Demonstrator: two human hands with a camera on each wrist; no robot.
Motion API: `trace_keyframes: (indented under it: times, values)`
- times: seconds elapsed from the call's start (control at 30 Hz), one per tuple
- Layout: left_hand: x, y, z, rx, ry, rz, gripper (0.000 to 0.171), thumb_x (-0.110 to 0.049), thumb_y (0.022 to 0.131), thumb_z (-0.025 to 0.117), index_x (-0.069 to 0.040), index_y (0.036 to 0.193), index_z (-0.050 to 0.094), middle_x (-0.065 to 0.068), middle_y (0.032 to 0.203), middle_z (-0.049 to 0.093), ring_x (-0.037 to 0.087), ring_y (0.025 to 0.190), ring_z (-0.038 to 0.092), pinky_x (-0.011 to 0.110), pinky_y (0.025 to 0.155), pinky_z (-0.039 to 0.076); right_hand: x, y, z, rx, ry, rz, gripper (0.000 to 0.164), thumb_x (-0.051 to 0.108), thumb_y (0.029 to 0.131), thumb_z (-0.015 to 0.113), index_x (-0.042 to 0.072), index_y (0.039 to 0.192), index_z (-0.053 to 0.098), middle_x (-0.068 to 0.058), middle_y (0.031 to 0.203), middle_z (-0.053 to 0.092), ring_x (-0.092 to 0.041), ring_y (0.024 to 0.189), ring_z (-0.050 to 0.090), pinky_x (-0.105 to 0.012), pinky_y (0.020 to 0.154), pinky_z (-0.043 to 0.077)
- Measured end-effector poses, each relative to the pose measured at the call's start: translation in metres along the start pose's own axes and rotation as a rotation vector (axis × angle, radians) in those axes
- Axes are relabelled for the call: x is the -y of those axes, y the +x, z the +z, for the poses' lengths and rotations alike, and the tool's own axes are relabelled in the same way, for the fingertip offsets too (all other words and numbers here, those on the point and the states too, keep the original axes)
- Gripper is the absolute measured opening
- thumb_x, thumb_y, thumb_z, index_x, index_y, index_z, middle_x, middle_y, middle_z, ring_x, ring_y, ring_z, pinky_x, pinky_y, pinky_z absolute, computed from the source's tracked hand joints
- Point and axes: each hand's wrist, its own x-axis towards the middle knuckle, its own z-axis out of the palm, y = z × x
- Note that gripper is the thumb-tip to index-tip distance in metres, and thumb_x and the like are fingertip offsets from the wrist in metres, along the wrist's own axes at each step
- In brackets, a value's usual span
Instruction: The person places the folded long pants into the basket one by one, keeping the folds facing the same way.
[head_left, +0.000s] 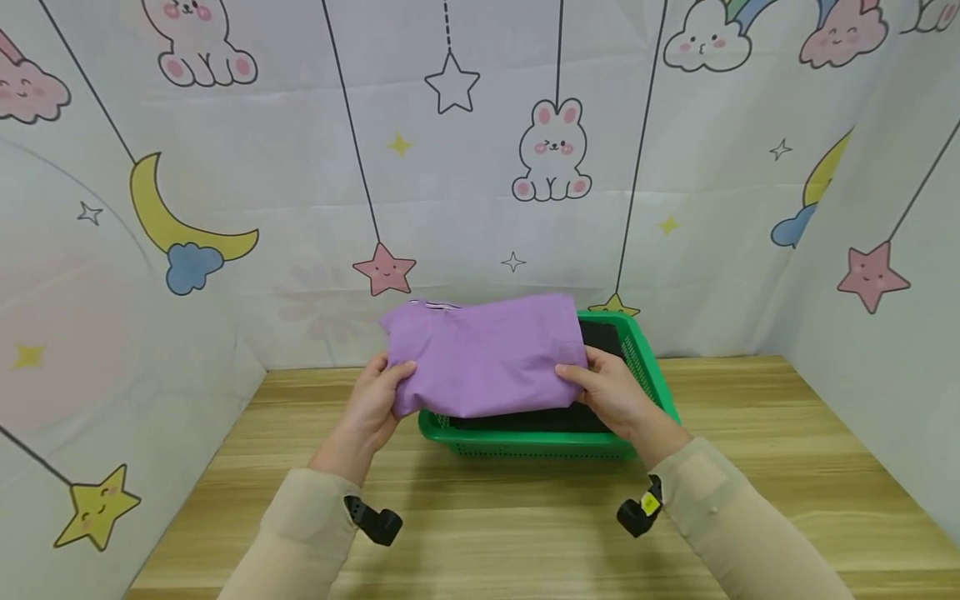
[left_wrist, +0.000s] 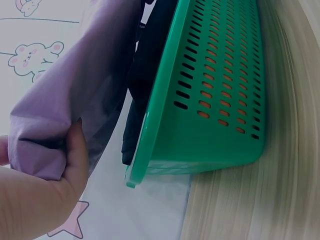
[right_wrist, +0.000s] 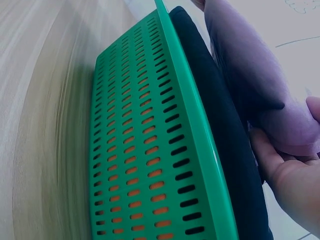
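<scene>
A folded purple cloth (head_left: 483, 358), with a small striped trim at its top left edge, is held up between both hands over a green plastic basket (head_left: 540, 445). My left hand (head_left: 372, 398) pinches its left end, thumb in front. At the other end my right hand (head_left: 611, 390) grips it the same way. Black folded cloth (head_left: 600, 337) lies in the basket beneath, partly hidden by the purple cloth. In the left wrist view the purple cloth (left_wrist: 95, 75) bends over the fingers, beside the basket's rim.
The basket stands on a wood-grain table (head_left: 517, 533) near the back wall. Something orange (right_wrist: 157, 185) shows through the basket's slots in the right wrist view. A white printed curtain (head_left: 480, 167) encloses the back and sides. Each wrist wears a small black camera (head_left: 378, 523).
</scene>
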Motion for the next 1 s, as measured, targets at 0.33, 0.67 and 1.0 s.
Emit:
trace_keyframes:
  times: [0.33,0.67,1.0]
  values:
    - [0.002,0.005,0.007,0.021,0.019,-0.017,0.044,-0.012,0.097,0.045,-0.006,0.138,0.03,0.013,0.13,0.042,0.007,0.085,0.057,0.022,0.07,0.051,0.002,-0.002,-0.006,-0.008,-0.009,0.005,0.052,0.017,0.093,0.059,-0.005,0.137,0.041,-0.003,0.113,0.061,-0.012,0.093,0.062,-0.025,0.081,0.053]
    - [0.004,0.008,0.016,0.049,0.036,-0.036,0.044,-0.01,0.098,0.041,-0.006,0.14,0.029,0.015,0.136,0.038,0.013,0.095,0.053,0.023,0.073,0.05,0.0,-0.003,-0.016,-0.027,-0.007,0.007,0.054,0.017,0.094,0.058,-0.005,0.139,0.038,-0.006,0.119,0.057,-0.01,0.096,0.062,-0.024,0.082,0.053]
    - [0.009,0.015,0.029,0.051,0.064,-0.042,0.042,-0.012,0.098,0.043,-0.006,0.139,0.032,0.016,0.133,0.041,0.017,0.097,0.053,0.025,0.072,0.05,-0.004,-0.006,-0.027,-0.038,0.013,-0.009,0.055,0.015,0.094,0.058,-0.007,0.138,0.036,0.0,0.112,0.058,-0.009,0.094,0.062,-0.024,0.082,0.053]
